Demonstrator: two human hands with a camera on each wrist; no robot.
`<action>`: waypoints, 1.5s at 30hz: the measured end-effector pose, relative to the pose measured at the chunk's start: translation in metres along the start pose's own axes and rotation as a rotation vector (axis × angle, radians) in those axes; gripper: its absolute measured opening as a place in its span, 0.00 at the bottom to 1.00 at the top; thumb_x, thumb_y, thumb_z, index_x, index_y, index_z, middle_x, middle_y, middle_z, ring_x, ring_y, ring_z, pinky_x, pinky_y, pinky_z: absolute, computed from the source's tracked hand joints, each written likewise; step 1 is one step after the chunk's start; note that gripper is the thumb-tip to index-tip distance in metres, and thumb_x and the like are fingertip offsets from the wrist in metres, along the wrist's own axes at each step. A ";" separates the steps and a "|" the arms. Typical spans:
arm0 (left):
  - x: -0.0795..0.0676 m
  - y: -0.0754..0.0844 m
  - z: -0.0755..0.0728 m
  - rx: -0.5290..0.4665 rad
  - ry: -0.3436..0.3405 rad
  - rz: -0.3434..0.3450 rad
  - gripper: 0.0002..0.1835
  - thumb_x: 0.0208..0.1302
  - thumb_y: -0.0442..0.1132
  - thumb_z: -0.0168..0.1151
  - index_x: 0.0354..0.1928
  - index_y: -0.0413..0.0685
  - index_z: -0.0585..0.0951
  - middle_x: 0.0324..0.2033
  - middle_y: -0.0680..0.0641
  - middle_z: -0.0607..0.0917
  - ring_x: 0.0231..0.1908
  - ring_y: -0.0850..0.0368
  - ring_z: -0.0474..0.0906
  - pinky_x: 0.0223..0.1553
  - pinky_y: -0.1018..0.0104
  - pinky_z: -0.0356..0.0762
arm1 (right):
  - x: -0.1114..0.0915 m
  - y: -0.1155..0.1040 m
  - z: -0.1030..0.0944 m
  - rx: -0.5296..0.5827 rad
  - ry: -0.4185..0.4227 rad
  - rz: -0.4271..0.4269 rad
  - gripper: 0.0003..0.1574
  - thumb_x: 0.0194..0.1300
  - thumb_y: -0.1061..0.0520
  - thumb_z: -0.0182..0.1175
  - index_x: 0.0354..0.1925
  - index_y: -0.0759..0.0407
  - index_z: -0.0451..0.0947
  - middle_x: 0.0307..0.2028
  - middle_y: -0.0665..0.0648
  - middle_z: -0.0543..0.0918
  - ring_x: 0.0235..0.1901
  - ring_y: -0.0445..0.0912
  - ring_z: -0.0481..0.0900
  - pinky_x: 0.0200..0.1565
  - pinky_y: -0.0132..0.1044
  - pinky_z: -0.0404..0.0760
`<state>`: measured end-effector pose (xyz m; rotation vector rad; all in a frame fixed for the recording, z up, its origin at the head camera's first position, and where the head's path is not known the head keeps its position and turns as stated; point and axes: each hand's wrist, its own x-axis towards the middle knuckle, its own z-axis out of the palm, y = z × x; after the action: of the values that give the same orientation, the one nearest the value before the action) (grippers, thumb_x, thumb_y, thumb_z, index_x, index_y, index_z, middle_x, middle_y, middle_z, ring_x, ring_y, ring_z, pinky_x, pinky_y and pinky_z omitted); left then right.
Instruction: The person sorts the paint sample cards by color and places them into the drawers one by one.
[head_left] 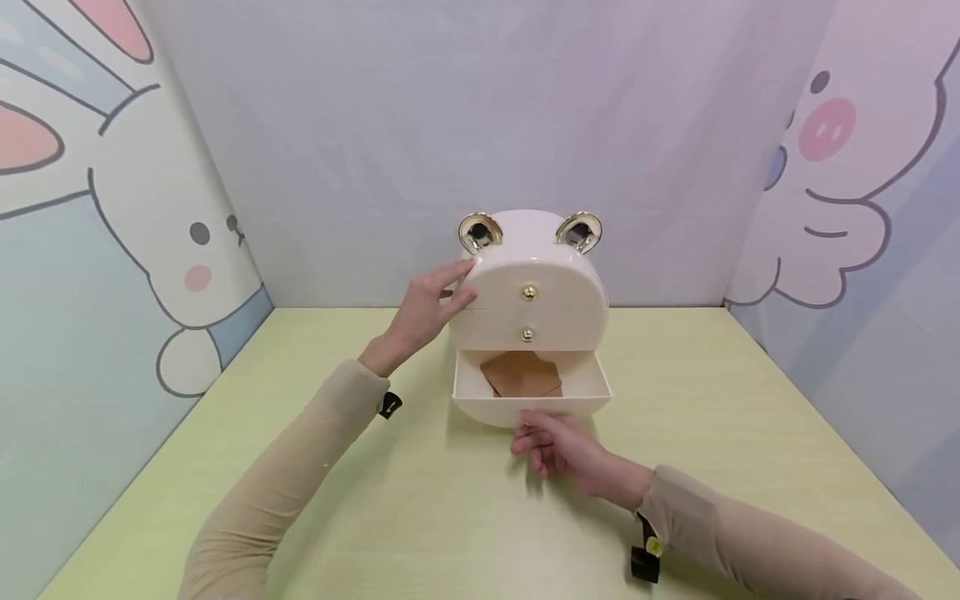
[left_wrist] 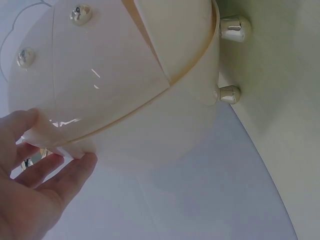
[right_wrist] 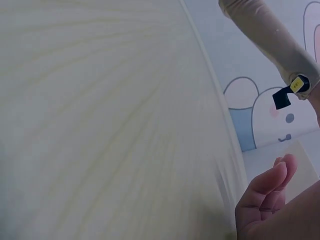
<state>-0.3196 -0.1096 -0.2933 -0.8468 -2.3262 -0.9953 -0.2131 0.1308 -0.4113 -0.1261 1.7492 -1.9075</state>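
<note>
A white rounded storage box [head_left: 555, 275] with gold-rimmed ears stands on the table. Its bottom drawer [head_left: 592, 407] is pulled out toward me, and flat brown pieces [head_left: 522, 375] overlap inside it. My left hand [head_left: 427, 310] rests on the box's upper left edge, the thumb on the front face and the fingers spread along the curved side, as the left wrist view also shows. At the drawer's front my right hand [head_left: 573, 454] pinches the small knob between thumb and forefinger, hiding most of it. The other fingers curl loosely below.
Two gold knobs, an upper knob [head_left: 529, 292] and a lower knob [head_left: 527, 335], mark the closed drawers above. Short metallic feet [left_wrist: 235, 28] raise the box off the pale table [head_left: 360, 517]. Behind it hangs a plain backdrop [head_left: 360, 167], with cartoon-printed panels [head_left: 135, 250] at the sides.
</note>
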 end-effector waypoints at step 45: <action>-0.002 -0.001 0.001 -0.021 -0.006 -0.001 0.27 0.65 0.40 0.63 0.65 0.43 0.73 0.63 0.41 0.76 0.62 0.47 0.74 0.49 0.53 0.82 | 0.072 -0.021 -0.023 0.045 0.085 -0.016 0.24 0.71 0.47 0.51 0.47 0.70 0.72 0.25 0.49 0.86 0.15 0.37 0.72 0.22 0.29 0.72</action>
<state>-0.3191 -0.1100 -0.2950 -0.8570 -2.3254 -1.0203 -0.2908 0.1196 -0.4155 -0.0432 1.7640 -1.9891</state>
